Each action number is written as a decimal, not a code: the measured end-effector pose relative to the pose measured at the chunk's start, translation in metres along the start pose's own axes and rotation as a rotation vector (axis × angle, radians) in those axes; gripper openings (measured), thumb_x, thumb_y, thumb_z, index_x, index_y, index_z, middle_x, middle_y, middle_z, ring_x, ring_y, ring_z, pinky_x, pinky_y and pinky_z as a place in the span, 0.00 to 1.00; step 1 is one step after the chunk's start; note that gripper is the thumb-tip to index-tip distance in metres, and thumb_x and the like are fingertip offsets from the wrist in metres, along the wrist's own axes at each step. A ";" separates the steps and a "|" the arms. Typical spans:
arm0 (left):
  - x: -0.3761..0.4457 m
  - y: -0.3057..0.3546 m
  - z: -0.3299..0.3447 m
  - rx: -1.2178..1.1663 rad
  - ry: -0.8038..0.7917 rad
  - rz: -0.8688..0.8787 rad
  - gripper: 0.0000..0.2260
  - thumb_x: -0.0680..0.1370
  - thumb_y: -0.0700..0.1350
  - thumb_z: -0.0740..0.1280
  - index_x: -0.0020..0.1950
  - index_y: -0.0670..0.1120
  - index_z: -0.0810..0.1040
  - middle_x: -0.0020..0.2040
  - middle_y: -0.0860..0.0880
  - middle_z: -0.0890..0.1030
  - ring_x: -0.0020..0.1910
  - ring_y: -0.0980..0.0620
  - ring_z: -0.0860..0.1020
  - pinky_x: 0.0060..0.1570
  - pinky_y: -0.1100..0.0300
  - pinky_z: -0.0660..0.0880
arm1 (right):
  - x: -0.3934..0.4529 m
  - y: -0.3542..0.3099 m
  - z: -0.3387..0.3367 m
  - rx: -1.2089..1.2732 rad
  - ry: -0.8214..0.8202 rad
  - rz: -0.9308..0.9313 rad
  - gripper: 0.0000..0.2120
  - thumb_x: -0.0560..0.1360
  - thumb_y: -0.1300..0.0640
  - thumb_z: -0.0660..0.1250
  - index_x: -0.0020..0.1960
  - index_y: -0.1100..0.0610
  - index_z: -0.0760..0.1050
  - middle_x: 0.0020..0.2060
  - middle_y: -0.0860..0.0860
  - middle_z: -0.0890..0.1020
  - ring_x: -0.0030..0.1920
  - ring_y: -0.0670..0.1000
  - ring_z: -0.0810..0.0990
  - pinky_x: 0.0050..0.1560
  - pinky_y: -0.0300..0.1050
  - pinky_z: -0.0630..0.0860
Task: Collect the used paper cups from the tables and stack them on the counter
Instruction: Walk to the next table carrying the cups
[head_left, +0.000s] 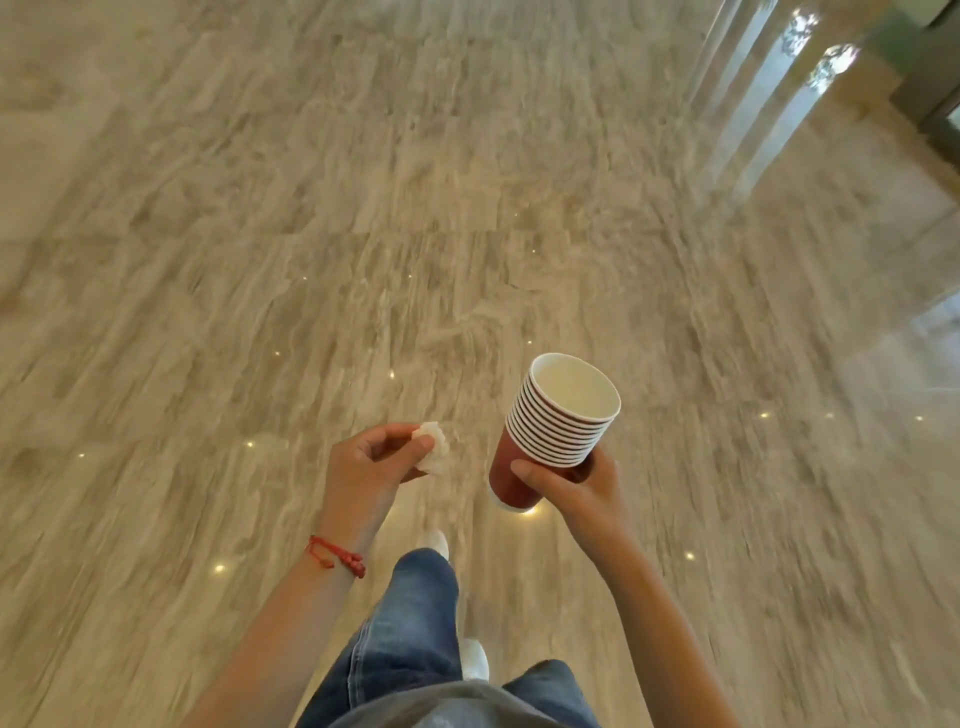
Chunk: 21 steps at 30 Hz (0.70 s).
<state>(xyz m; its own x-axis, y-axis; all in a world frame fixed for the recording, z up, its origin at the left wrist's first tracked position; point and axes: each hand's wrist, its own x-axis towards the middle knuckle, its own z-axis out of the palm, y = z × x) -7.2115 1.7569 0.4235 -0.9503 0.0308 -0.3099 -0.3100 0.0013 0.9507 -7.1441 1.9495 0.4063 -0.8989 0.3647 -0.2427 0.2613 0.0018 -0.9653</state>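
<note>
The right hand is gripping the nested red paper cups at four o'clock for carrying; the left hand is pinching a crumpled tissue.

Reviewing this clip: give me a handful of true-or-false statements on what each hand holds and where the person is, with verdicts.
1. The right hand holds a nested stack of red paper cups with white rims. True.
2. The left hand is empty. False: it pinches a small crumpled white tissue.
3. The stack of cups stands on a counter. False: it is carried in the air above the glossy beige marble floor; no counter is in view.
4. A red string bracelet is on the left wrist. True.
5. The top cup holds a dark drink. False: its inside looks white and empty.
</note>
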 end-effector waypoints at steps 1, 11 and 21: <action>0.023 0.003 0.007 -0.004 -0.001 -0.010 0.07 0.71 0.35 0.71 0.39 0.47 0.83 0.36 0.48 0.84 0.36 0.52 0.83 0.35 0.65 0.79 | 0.024 -0.003 0.002 -0.003 -0.008 0.004 0.23 0.64 0.61 0.78 0.56 0.53 0.75 0.44 0.43 0.84 0.46 0.41 0.82 0.40 0.30 0.76; 0.303 0.082 0.071 -0.031 -0.018 -0.016 0.04 0.71 0.36 0.71 0.43 0.44 0.82 0.34 0.52 0.85 0.36 0.55 0.83 0.33 0.68 0.77 | 0.301 -0.072 0.028 -0.010 -0.010 0.013 0.20 0.64 0.64 0.77 0.52 0.51 0.76 0.44 0.43 0.85 0.46 0.43 0.83 0.42 0.34 0.77; 0.534 0.168 0.164 -0.019 -0.105 0.014 0.07 0.71 0.37 0.72 0.38 0.50 0.84 0.36 0.49 0.85 0.36 0.52 0.84 0.35 0.65 0.79 | 0.530 -0.133 0.021 0.030 0.031 0.061 0.22 0.65 0.65 0.76 0.56 0.55 0.75 0.47 0.49 0.84 0.48 0.44 0.82 0.43 0.34 0.77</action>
<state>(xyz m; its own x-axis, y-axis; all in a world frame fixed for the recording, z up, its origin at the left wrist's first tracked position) -7.7660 1.9372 0.4190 -0.9464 0.1353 -0.2934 -0.2985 -0.0187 0.9542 -7.6624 2.1233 0.4043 -0.8702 0.3922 -0.2982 0.3038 -0.0493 -0.9515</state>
